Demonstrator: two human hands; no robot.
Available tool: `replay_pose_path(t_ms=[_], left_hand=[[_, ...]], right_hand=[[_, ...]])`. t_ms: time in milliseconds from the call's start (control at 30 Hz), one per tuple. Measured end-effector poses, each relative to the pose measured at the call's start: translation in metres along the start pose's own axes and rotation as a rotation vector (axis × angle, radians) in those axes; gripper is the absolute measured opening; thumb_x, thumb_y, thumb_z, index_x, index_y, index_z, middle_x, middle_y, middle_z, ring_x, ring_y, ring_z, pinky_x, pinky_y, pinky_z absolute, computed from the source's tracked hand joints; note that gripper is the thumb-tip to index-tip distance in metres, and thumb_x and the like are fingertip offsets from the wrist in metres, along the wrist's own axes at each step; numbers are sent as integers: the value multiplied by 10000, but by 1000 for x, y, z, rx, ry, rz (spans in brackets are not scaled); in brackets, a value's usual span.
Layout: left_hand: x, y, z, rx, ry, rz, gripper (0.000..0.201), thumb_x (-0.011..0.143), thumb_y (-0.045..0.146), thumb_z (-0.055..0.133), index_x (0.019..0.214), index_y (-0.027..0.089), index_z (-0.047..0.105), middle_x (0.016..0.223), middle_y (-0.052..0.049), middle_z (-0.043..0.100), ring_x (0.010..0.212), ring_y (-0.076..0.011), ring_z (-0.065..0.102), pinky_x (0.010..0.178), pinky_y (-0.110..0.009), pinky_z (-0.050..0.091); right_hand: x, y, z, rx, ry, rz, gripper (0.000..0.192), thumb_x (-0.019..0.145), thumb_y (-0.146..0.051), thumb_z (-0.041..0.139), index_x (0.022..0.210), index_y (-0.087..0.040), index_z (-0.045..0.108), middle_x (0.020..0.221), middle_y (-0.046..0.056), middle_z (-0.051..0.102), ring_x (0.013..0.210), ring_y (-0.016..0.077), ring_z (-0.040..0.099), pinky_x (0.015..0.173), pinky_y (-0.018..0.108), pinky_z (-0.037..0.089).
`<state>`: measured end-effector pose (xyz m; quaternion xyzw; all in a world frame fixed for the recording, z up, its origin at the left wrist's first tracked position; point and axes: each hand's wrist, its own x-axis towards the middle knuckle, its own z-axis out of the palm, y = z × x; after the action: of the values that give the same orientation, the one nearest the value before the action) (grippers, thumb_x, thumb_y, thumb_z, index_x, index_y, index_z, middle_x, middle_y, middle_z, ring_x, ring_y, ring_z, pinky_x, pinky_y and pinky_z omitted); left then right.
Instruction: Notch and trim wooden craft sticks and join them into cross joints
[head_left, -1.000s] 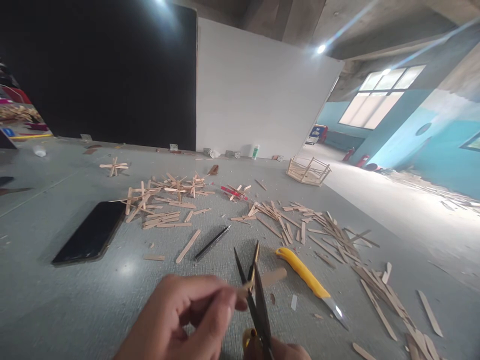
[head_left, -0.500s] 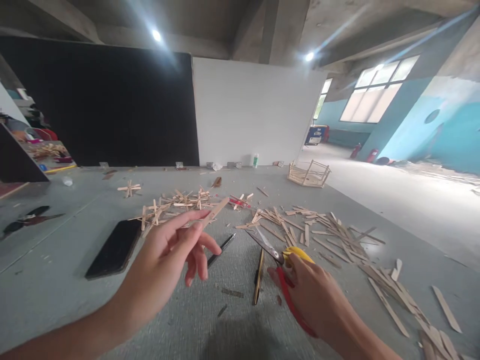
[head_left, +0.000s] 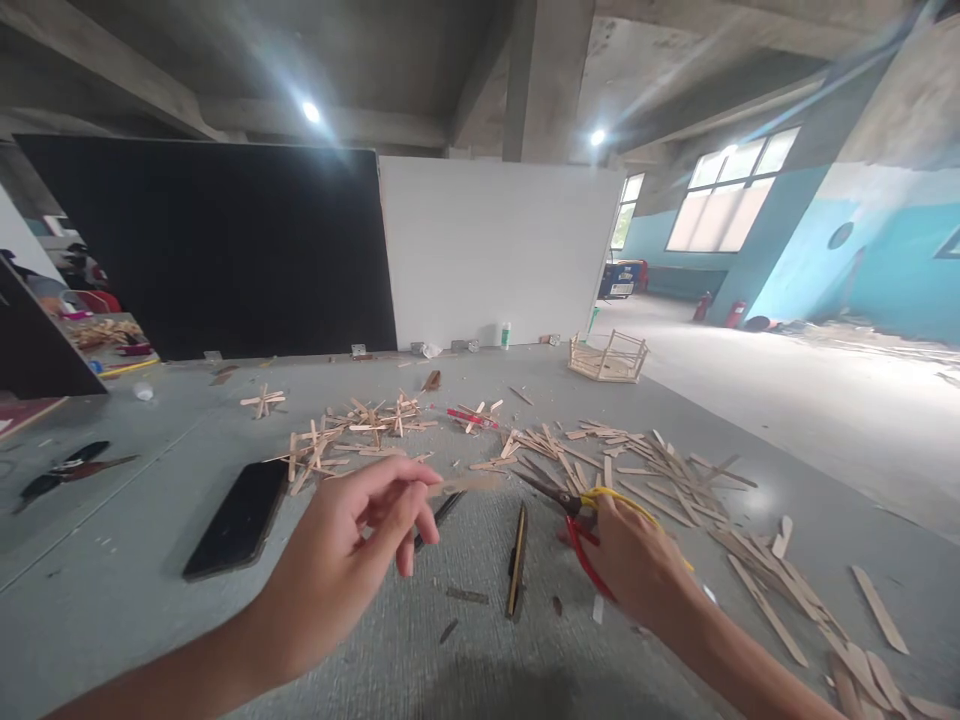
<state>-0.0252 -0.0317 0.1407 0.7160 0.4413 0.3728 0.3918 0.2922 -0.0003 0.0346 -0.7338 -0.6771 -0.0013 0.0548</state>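
Between the thumb and fingers of my left hand [head_left: 367, 535] is a flat wooden craft stick [head_left: 471, 484], its free end pointing right and slightly blurred. My right hand [head_left: 637, 550] is closed round the scissors [head_left: 559, 490], which have one yellow and one red handle. Their blades are parted and point left, toward the stick's tip, with a small gap between. Under the stick a dark pen [head_left: 448, 512] lies partly hidden by my left fingers. A black and yellow utility knife [head_left: 516, 562] lies on the table [head_left: 495, 650] between my hands.
A phone [head_left: 236, 520] lies left of my left hand, with pliers [head_left: 71, 470] farther left. Loose craft sticks [head_left: 780, 590] spread across the right side. Beyond are glued stick pieces [head_left: 375, 418], a red pen [head_left: 471, 417], a stick frame [head_left: 607, 358] and a small bottle [head_left: 505, 335].
The craft stick has swung down from an upward slant to nearly level, pointing right. The scissors have shifted slightly right, blades still parted. The camera view has tilted up a little.
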Motion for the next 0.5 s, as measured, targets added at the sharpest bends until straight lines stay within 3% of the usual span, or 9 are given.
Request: replay_pose_path(t_ms=[167,267,300,400,500], left_hand=[[-7,-7,19,432,-382,8,259,1059,305,394,945,235,616,708,14,672,594,-146,574,546,-259,396],[-12,-21,34,841,-624,142,287,1048,264,397,930,210,653,796,-50,709,634,-189,634,545,-297,380],[-13,-26,37,883,-680,161,288,1038,267,428,903,199,672,794,-72,721,624,-210,650,535,-315,362],[-14,-37,40,948,-715,154,240,1021,248,495,928,173,702,800,-110,742,646,-277,705,511,-333,335],[-11,-43,36,968,-695,139,160,1000,225,556,982,172,706,839,-117,756,716,-311,742,535,-334,385]], right_hand=[[7,13,-5,-34,-58,57,224,1017,-282,527,904,-137,653,844,139,751,774,262,743,633,326,501],[9,19,-7,-60,-93,58,204,1035,-304,575,969,-137,671,862,51,731,762,189,718,696,326,561],[10,20,-7,-69,-102,56,206,1036,-327,594,1000,-141,676,890,33,726,772,175,711,723,336,579],[11,22,-8,-83,-103,39,220,1032,-351,615,1055,-143,681,964,36,725,831,179,712,785,373,595],[12,24,-7,-69,-65,-1,214,1027,-283,569,1019,-100,681,991,124,742,926,240,725,836,372,571]])
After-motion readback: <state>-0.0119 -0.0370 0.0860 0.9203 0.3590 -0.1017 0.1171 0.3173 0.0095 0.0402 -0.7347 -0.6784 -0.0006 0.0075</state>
